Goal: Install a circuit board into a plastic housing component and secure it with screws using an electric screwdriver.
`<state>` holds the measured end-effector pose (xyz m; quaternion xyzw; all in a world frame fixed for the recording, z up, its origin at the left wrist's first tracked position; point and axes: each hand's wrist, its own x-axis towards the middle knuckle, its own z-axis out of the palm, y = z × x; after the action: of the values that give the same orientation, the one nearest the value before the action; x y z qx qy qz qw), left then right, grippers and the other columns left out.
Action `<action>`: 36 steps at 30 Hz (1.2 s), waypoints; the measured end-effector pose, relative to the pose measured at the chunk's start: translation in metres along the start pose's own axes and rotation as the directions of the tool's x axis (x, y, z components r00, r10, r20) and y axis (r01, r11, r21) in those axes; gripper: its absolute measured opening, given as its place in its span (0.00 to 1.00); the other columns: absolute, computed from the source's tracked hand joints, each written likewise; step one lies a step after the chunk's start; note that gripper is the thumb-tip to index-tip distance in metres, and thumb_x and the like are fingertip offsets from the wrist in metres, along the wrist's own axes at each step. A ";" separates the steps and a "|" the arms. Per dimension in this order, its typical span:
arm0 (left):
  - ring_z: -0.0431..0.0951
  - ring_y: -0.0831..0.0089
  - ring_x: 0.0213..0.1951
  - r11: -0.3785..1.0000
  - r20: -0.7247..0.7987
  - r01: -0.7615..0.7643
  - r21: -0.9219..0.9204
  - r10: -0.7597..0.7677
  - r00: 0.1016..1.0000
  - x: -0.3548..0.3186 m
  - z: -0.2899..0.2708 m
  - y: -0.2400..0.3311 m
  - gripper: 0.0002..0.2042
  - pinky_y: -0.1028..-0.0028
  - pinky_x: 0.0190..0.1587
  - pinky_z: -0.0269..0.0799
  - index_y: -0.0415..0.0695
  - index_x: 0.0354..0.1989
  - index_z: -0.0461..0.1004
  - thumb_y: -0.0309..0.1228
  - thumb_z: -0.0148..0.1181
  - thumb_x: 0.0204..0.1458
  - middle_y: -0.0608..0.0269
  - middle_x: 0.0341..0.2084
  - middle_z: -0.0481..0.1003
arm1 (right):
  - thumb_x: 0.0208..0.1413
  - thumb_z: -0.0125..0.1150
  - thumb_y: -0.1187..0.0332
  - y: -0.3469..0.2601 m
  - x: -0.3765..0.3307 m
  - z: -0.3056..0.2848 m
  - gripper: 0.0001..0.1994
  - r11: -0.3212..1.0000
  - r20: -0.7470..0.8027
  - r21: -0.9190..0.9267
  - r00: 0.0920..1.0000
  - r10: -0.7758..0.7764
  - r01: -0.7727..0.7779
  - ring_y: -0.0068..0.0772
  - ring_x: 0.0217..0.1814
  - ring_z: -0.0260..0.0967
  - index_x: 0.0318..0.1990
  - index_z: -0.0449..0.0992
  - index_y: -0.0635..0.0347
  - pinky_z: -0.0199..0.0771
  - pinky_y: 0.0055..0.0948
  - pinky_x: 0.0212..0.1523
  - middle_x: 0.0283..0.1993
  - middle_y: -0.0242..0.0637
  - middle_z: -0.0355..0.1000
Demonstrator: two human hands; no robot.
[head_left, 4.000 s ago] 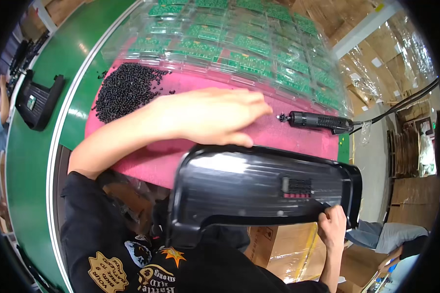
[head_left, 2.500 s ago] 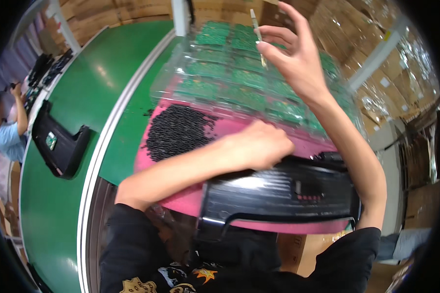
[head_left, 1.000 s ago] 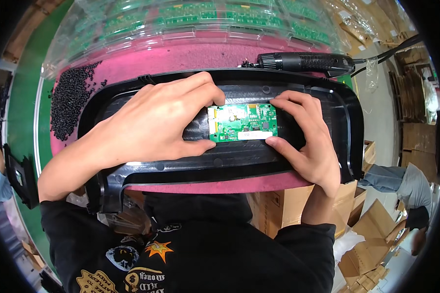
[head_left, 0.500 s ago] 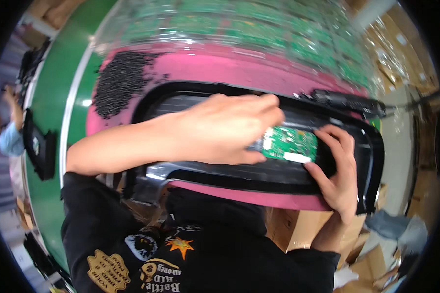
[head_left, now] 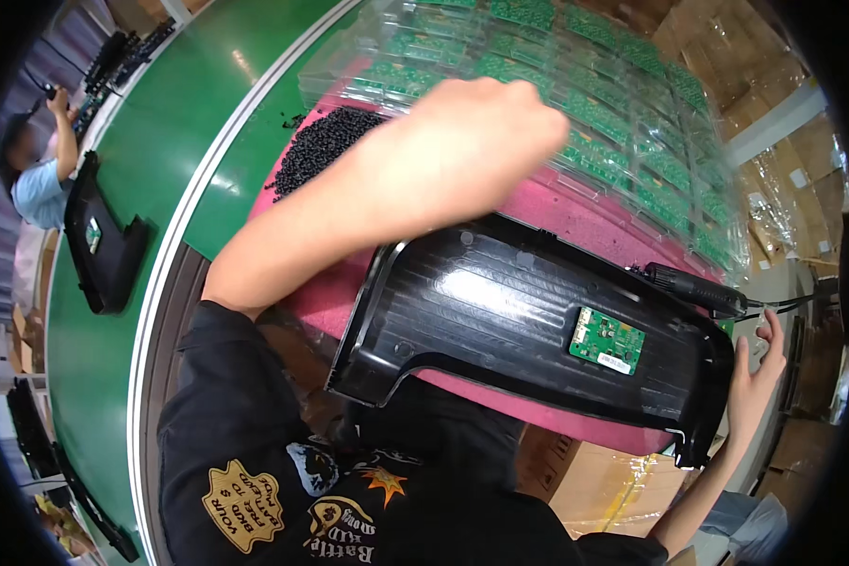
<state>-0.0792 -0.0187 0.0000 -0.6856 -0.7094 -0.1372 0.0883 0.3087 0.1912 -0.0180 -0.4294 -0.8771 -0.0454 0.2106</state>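
Observation:
A long black plastic housing lies hollow side up on a pink mat. Inside it, toward the right, sits a small green circuit board with white connectors and a white label. My left hand is raised over the far side of the mat, between the pile of small black screws and the tray of boards. Its fingers curl down out of sight and it is blurred. Past the housing's right end, my right hand holds nothing, fingers apart, near the cable of a black electric screwdriver.
Clear plastic trays of green boards stand behind the mat. To the left runs a green conveyor belt with a metal rail, carrying another black housing. A person works beyond it. Cardboard boxes stand below and right.
Both hands have left the circuit board, which now rests in the housing. My left hand moved up and away; my right hand moved right, toward the screwdriver cable. The view has turned.

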 end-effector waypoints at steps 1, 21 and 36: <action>0.78 0.49 0.35 0.999 0.045 0.019 0.033 -0.021 0.999 -0.005 -0.003 -0.010 0.07 0.59 0.36 0.75 0.36 0.27 0.73 0.25 0.64 0.42 0.47 0.26 0.76 | 0.59 0.56 0.68 0.010 0.009 0.000 0.23 1.000 -0.007 -0.008 1.000 -0.004 0.004 0.26 0.49 0.61 0.62 0.64 0.52 0.58 0.27 0.50 0.50 0.36 0.67; 0.80 0.57 0.30 0.960 0.634 0.262 0.102 -0.266 0.727 0.016 0.032 -0.037 0.07 0.63 0.31 0.75 0.35 0.22 0.77 0.19 0.64 0.29 0.50 0.23 0.78 | 0.63 0.52 0.62 -0.135 0.056 0.046 0.20 -0.281 0.187 0.939 0.980 -0.063 -0.198 0.33 0.44 0.65 0.57 0.61 0.63 0.64 0.36 0.53 0.39 0.37 0.68; 0.77 0.78 0.29 0.411 0.023 -0.057 -0.910 0.187 0.982 0.016 0.016 0.041 0.06 0.78 0.37 0.73 0.36 0.34 0.80 0.21 0.65 0.47 0.61 0.28 0.79 | 0.59 0.55 0.56 -0.177 0.022 0.000 0.17 -0.762 -0.099 0.647 0.989 -0.114 -0.023 0.16 0.24 0.55 0.47 0.64 0.59 0.57 0.24 0.37 0.22 0.23 0.58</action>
<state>-0.0383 0.0025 -0.0072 -0.6818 -0.4758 -0.4489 -0.3276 0.1605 0.0961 0.0091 0.1062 -0.3795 0.8073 0.4392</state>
